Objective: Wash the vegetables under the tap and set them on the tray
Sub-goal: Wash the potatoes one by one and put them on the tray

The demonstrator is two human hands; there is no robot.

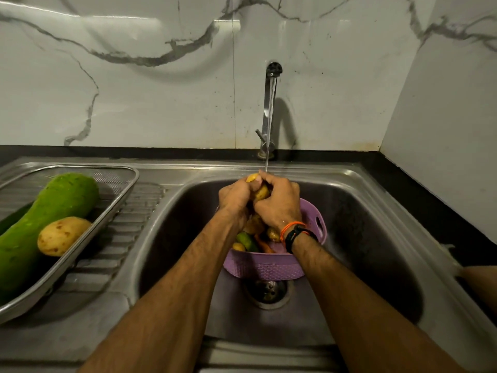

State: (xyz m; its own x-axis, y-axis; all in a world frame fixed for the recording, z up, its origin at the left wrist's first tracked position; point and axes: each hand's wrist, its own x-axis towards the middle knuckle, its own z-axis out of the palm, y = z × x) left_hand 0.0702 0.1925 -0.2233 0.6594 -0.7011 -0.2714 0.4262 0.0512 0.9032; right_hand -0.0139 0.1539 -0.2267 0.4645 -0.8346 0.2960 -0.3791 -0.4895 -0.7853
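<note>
The job is sitting somewhere in the middle. A big green gourd (45, 219) and one potato (62, 236) are already lying on the metal tray (122, 196) on the draining board at the left, so those two look washed and set down. More vegetables are still waiting in the purple basket (265, 267) standing in the sink (376, 238) — something green, something orange and a couple of small yellowish pieces, partly hidden by the wrists.

Both hands are working over the basket, right under the stream from the tap (270, 109). The left hand (234, 196) and the right hand (281, 201) are each curling their fingers round a yellow potato (260, 191), gripping it between them. Its long axis seems to be running away from the person, far end tipping up towards the water — much of it is covered, so that is a judgement.
</note>
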